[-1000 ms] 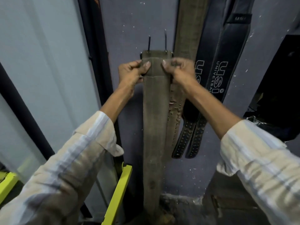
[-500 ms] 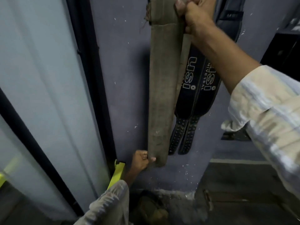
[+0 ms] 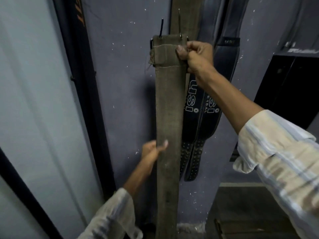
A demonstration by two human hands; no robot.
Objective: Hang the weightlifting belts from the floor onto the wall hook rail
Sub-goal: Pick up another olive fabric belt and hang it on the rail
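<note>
A long worn brown belt (image 3: 168,107) hangs upright against the purple wall, its buckle end at the top with two prongs (image 3: 161,31) sticking up. My right hand (image 3: 196,56) grips the belt's right edge just below the buckle. My left hand (image 3: 153,150) pinches its left edge about halfway down, thumb across the front. Behind it hang another brown belt (image 3: 187,16) and two black belts (image 3: 201,118) with white lettering. The hook rail itself is out of view above.
A black vertical frame post (image 3: 81,80) and pale panel (image 3: 34,100) stand to the left. A dark cabinet (image 3: 290,87) is at the right. The floor (image 3: 241,213) shows at the lower right.
The view tilted back up to the buckle end. My left hand climbed from the belt's bottom tip to its middle. My right hand kept its grip near the buckle.
</note>
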